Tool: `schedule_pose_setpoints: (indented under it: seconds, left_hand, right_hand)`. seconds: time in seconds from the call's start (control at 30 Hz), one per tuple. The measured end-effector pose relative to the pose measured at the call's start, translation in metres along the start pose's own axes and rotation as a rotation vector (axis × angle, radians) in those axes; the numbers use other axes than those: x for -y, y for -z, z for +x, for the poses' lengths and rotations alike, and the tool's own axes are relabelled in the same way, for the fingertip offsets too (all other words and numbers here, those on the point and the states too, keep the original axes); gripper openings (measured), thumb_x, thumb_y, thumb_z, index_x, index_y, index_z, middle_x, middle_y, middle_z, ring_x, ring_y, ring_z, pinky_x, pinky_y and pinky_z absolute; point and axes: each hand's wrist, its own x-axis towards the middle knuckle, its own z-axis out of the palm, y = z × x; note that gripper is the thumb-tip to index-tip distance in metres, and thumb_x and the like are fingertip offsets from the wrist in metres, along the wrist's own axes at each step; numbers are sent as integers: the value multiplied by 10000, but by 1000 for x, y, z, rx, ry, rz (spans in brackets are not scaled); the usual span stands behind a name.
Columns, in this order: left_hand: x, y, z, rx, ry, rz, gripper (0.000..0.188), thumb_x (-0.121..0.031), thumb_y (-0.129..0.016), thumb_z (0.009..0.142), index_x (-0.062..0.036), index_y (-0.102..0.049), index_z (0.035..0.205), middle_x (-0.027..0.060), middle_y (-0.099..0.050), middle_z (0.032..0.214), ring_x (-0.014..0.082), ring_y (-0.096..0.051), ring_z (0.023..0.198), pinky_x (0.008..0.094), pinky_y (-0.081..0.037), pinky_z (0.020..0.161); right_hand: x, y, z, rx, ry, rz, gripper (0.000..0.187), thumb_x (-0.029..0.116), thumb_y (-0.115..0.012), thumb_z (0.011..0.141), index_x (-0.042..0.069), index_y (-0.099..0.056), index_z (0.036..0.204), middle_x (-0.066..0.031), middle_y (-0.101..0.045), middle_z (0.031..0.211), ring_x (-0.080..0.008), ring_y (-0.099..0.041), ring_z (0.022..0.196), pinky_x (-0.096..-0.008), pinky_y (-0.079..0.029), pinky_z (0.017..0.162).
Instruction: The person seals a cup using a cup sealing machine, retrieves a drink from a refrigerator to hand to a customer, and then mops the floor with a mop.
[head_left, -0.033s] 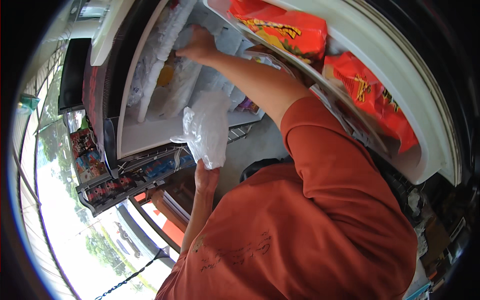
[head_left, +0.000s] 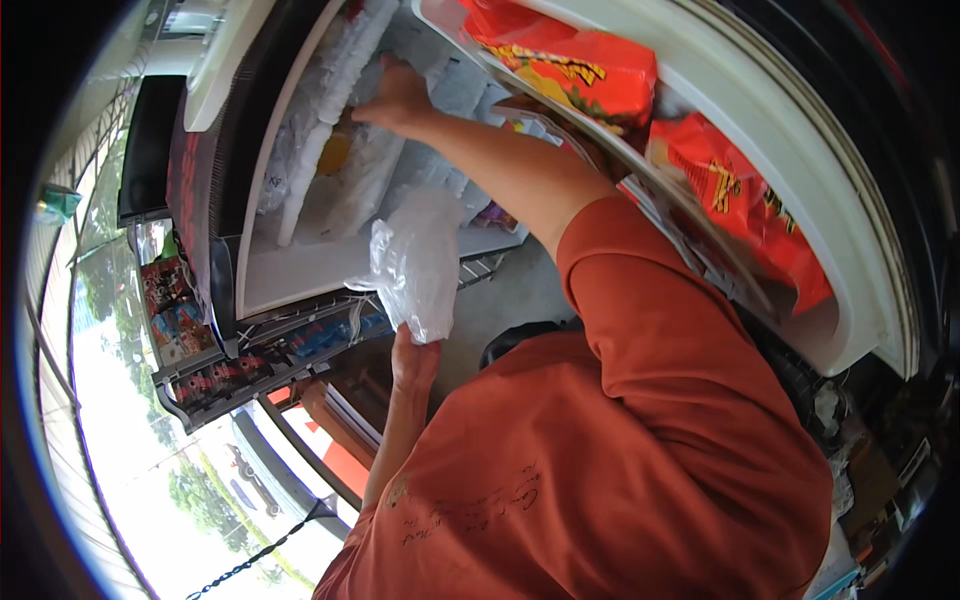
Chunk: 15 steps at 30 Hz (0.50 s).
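My left hand (head_left: 414, 358) grips the lower end of a white, translucent plastic bag (head_left: 415, 265) and holds it upright in front of the open freezer. The bag looks full and its contents are not clear. My right hand (head_left: 398, 97) reaches into the freezer compartment (head_left: 300, 275), beside a shelf (head_left: 325, 130) thick with frost. Its thumb points left and the fingers curl, partly out of sight, near something pale and see-through. Beyond the frosty shelf shows a yellow-orange item (head_left: 334, 154).
The freezer door (head_left: 850, 250) stands open on the right, with red-orange candy bags (head_left: 580, 65) in its shelves. Clear plastic bags (head_left: 285, 160) lie inside at left. Below the freezer, a wire rack (head_left: 230, 375) holds colourful packs. A chain (head_left: 250, 560) hangs lower left.
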Motion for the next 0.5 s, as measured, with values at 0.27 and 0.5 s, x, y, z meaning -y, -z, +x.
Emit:
schedule_pose_setpoints:
  seconds: [0.27, 0.5]
  left_hand:
    - [18, 34, -5, -120, 4, -58, 551, -201, -513, 967, -64, -313, 1461, 123, -473, 1427, 292, -493, 1291, 455, -432, 1071]
    - [21, 49, 6, -134, 11, -110, 590, -226, -600, 934, -76, -343, 1444, 118, -491, 1415, 292, -517, 1270, 453, -444, 1072]
  right_hand:
    - [-20, -66, -9, 111, 200, 16, 863, 177, -777, 705, -4, -329, 1420, -284, -416, 1373, -436, -432, 1268, -454, -403, 1054]
    - [-11, -38, -24, 214, 261, -65, 786, 105, -697, 763, -8, -303, 1434, -284, -300, 1465, -443, -409, 1289, -446, -410, 1057]
